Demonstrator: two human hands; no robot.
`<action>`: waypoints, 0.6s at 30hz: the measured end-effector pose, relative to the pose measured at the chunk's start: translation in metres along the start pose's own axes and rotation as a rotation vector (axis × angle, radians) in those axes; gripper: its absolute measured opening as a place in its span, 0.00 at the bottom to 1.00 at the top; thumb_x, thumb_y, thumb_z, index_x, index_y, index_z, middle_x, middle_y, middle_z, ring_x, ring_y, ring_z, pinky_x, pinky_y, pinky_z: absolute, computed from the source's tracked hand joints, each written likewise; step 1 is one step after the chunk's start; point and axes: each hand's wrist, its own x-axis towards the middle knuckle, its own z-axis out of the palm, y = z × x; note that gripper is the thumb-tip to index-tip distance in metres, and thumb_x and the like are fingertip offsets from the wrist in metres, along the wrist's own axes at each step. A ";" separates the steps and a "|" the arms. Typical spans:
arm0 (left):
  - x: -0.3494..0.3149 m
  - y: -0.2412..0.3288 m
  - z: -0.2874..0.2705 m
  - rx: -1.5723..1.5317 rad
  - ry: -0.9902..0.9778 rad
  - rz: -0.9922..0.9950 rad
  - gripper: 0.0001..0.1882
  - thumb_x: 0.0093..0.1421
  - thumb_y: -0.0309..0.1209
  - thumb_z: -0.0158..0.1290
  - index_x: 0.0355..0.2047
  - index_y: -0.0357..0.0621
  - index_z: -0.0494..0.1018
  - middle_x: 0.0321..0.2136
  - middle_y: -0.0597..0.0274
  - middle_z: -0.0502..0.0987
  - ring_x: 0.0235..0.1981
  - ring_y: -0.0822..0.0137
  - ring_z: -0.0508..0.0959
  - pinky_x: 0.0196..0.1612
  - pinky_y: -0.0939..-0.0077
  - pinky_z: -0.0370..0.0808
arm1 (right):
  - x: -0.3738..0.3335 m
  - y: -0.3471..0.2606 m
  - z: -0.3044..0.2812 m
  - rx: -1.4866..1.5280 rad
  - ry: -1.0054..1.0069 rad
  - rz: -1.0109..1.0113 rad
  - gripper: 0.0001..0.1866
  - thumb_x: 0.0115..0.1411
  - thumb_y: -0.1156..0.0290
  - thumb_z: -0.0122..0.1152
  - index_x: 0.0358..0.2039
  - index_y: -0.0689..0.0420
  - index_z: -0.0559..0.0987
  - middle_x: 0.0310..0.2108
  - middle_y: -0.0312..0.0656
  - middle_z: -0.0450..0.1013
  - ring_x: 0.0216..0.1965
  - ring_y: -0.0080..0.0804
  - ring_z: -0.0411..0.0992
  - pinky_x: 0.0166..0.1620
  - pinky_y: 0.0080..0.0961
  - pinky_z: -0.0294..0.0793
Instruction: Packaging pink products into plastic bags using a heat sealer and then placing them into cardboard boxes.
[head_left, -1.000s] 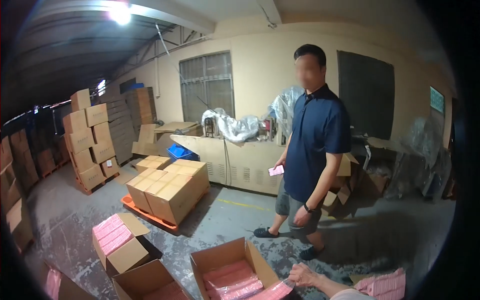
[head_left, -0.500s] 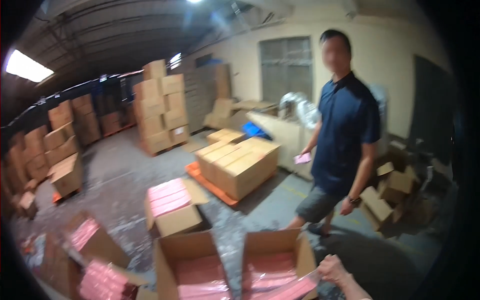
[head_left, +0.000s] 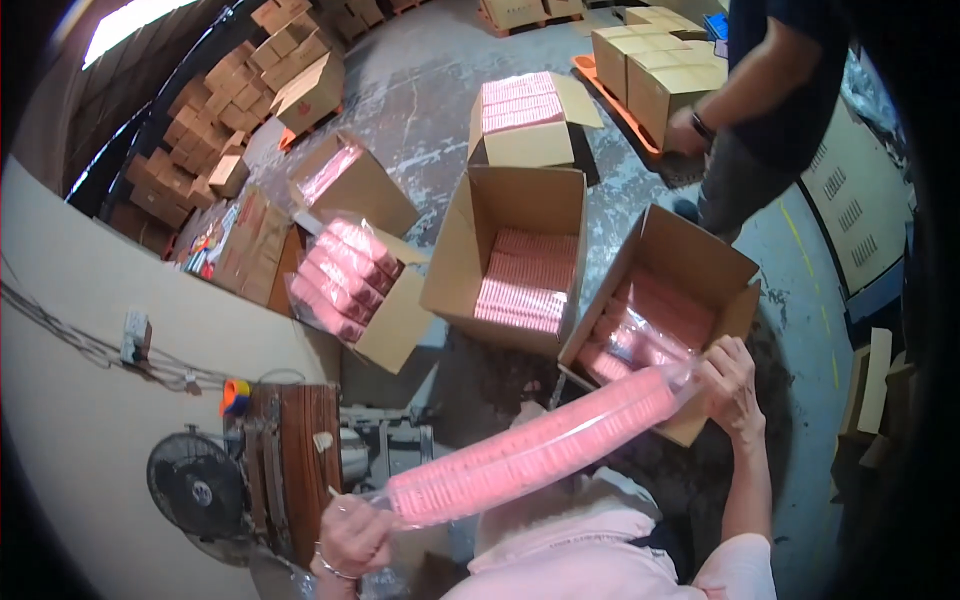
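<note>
A long clear plastic bag packed with a row of thin pink pieces (head_left: 535,455) stretches across in front of my body, sagging slightly in the middle. My left hand (head_left: 352,535) is closed on its lower left end. At the upper right end, my right hand (head_left: 733,388) grips the gathered plastic. Just beyond the bag stands an open cardboard box (head_left: 725,255) with similar pink bags inside. To its left, another open box (head_left: 455,245) holds rows of pink packs. What the pink pieces are, I cannot tell.
A box of bulging pink bags (head_left: 345,280) stands left, with another pink-filled box (head_left: 520,150) farther off. A black fan (head_left: 200,485) and a brown wooden surface (head_left: 300,470) are near left. A person in dark clothes (head_left: 775,110) stands at right, near cartons on an orange pallet (head_left: 620,110).
The view has tipped down toward my body. The pink-filled bag has come up out of the right box area and now spans both hands; my left hand has come into view.
</note>
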 end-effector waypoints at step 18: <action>-0.075 0.128 -0.074 0.163 0.077 0.187 0.11 0.42 0.24 0.54 0.29 0.34 0.73 0.24 0.51 0.72 0.29 0.51 0.74 0.34 0.59 0.72 | -0.068 -0.026 -0.003 0.452 0.114 -0.100 0.11 0.34 0.84 0.54 0.21 0.56 0.71 0.24 0.42 0.66 0.29 0.41 0.68 0.29 0.32 0.71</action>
